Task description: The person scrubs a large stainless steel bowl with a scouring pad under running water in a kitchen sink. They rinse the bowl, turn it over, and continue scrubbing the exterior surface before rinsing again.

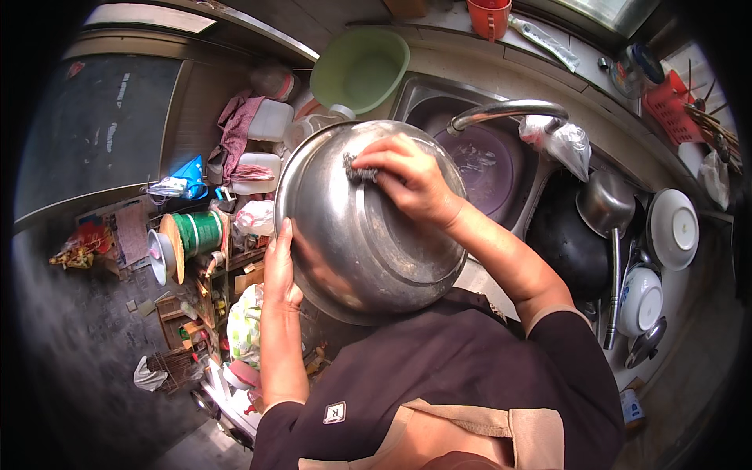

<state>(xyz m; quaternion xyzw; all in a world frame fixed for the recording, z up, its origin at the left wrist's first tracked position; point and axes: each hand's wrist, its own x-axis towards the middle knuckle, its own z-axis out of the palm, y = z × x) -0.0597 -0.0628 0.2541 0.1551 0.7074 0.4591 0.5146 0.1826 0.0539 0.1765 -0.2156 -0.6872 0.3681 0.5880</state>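
Note:
A large stainless steel basin is tilted before my chest, its outer underside turned up towards me. My left hand grips the basin's rim at the left, the thumb laid over the edge and the other fingers hidden behind. In my right hand is a wad of steel wool, pressed against the basin's outside near its raised base ring. Dull marks and scuffs show on the metal around the base. Beyond the basin, a purple plastic basin sits in the steel sink, below a curved faucet.
A green plastic tub stands left of the sink. To the right are a black wok, a steel saucepan, and white bowls. Plastic jugs and a spool of green cord lie left. A red cup is on the ledge.

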